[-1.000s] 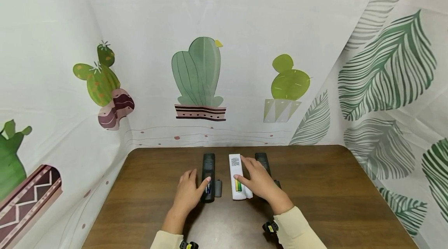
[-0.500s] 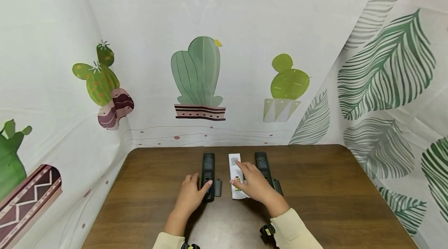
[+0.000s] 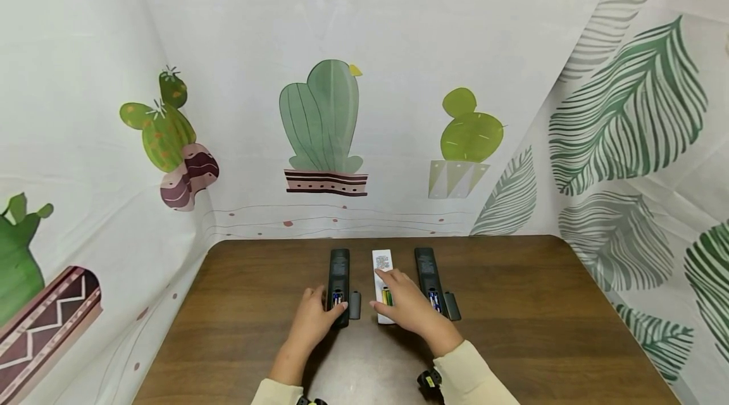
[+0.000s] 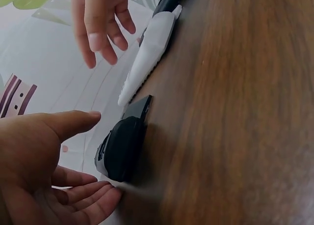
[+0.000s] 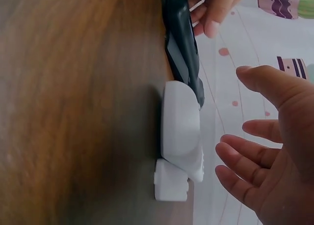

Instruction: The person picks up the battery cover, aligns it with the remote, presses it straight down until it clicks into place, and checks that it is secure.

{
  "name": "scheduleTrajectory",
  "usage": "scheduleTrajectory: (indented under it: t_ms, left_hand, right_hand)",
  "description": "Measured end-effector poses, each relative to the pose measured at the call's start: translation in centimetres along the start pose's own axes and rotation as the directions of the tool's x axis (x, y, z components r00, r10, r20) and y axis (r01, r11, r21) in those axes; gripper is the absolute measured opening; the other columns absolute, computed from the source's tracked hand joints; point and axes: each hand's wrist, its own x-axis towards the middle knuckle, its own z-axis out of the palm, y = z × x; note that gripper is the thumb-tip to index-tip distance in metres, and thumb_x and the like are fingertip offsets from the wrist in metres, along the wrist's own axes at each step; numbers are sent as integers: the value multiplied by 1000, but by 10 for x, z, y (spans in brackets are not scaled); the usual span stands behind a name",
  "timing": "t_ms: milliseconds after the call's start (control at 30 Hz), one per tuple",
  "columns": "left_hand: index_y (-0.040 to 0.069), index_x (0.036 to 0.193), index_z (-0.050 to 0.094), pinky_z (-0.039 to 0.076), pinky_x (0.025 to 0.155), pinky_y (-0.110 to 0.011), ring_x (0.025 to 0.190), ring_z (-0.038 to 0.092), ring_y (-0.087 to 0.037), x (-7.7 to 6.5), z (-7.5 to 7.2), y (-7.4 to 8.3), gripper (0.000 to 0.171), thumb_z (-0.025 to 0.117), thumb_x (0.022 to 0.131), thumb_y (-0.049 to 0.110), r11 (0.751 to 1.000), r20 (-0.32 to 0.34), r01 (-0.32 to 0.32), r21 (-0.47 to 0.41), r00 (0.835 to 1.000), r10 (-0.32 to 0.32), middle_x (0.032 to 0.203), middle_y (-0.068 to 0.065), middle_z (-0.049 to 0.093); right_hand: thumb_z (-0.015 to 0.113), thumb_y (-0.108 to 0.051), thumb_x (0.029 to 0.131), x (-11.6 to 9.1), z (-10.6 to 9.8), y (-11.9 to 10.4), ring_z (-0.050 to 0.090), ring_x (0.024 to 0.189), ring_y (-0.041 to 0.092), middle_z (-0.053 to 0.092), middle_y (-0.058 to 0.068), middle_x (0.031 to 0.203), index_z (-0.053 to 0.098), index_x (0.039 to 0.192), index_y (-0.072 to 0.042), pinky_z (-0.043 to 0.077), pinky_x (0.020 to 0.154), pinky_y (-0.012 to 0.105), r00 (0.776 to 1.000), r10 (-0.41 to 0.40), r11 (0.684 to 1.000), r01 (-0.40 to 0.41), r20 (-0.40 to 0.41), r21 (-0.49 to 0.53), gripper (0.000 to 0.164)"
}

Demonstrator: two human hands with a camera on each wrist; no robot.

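Three remote controls lie back side up in a row, with batteries showing in their compartments. My left hand (image 3: 312,317) is around the lower part of the left black remote (image 3: 339,272), fingers at its left side and thumb over its lower end. In the left wrist view that hand's fingers are loosely spread, fingertips close to the remote. A grey battery cover (image 3: 355,305) lies just right of it. My right hand (image 3: 409,305) hovers over the white remote (image 3: 383,257), fingers spread and apart from it in the right wrist view. Its white battery cover (image 5: 171,181) lies alongside, hidden in the head view.
Right of my right hand lies another black remote (image 3: 426,266), with its dark battery cover (image 3: 452,306) beside it. All sit toward the back of the brown wooden table (image 3: 529,310). A white cloth with printed cacti and leaves (image 3: 398,139) hangs behind and at the sides.
My right hand has shifted left and slightly toward me over the white remote, uncovering the right black remote and its cover. My left hand has moved slightly right and toward me.
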Motion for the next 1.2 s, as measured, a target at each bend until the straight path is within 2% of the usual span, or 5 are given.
scheduleTrajectory:
  t_ms: [233,367,700,1067,1200]
  left_hand:
    - [-8,127,60,53,80,-44,85,59,-22,1,3,-2,67,82,82,35,1000,15,9,8,1000,-9,102,-15,59]
    - [-9,127,59,53,77,-42,83,57,-22,0,2,0,68,83,80,34,1000,17,16,3,1000,-16,100,-16,58]
    - [-12,126,59,52,72,-38,80,56,-21,-2,3,2,72,87,76,31,1000,6,27,3,1000,-27,99,-16,56]
    - [-12,124,60,48,64,-33,75,54,-20,-5,4,6,69,87,76,29,999,-19,34,11,999,-34,91,-14,57]
    - [-11,122,61,48,63,-34,74,54,-20,-6,5,7,68,87,74,29,999,-33,38,29,999,-37,89,-14,58]
  right_hand:
    - [75,-35,91,1,9,-5,57,126,35,57,17,138,45,150,-4,51,104,51,998,-60,995,61,12,-77,73]
    - [75,-35,90,1,14,-8,58,124,34,58,16,137,46,149,-3,52,102,51,997,-78,994,79,14,-77,73]
    - [74,-36,92,1,17,-11,57,126,36,56,15,139,46,150,-5,51,103,53,998,-51,998,53,48,-45,71]
    - [73,-38,92,6,21,-13,60,121,30,59,12,132,49,148,-7,55,93,52,996,-45,994,52,71,-99,68]
    - [74,-37,92,7,23,-14,59,121,30,59,12,132,50,147,-7,55,95,52,996,-49,993,56,73,-102,67]
